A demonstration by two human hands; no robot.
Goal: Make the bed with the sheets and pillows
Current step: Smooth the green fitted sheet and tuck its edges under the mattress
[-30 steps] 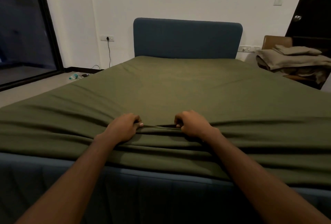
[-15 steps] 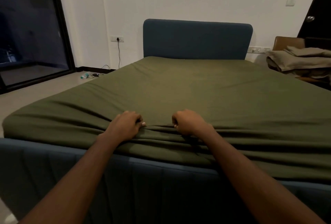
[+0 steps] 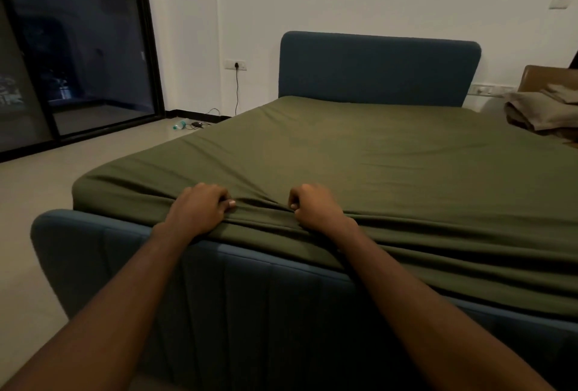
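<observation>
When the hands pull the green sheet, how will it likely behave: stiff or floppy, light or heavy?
Probably floppy: the sheet bunches into soft folds where the left hand and right hand grip it. It should pull taut rather than slide freely, since creases fan out from both grips. It seems light: the folds look thin.

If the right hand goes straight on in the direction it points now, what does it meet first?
Only the green sheet, which it grips. The right hand points toward the sheet's far left edge and the way looks free; it probably passes beyond the left hand, though depth is unclear.
</observation>
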